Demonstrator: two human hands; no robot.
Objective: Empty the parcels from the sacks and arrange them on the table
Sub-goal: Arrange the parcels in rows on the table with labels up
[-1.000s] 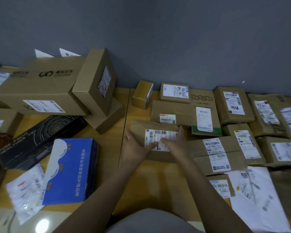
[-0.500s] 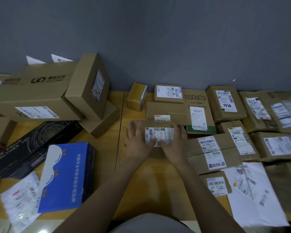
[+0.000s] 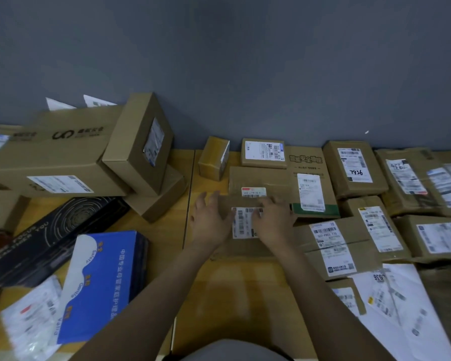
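A flat brown parcel (image 3: 245, 250) with a white barcode label lies on the wooden table (image 3: 245, 303), its far edge against a row of other brown parcels (image 3: 261, 178). My left hand (image 3: 210, 224) rests on the parcel's left part with straight, spread fingers. On the right part, my right hand (image 3: 274, 222) lies flat with its fingertips at the label's top edge. Neither hand is curled round anything. No sack is in view.
Large cardboard boxes (image 3: 63, 152) are stacked at the left, with a black box (image 3: 57, 235), a blue box (image 3: 102, 282) and a white plastic mailer (image 3: 29, 321) in front of them. Labelled parcels (image 3: 354, 168) fill the right side. A white mailer (image 3: 401, 308) lies at the near right.
The parcel has slid away from me toward the row by the wall. Both hands went from holding its sides to lying flat on top of it.
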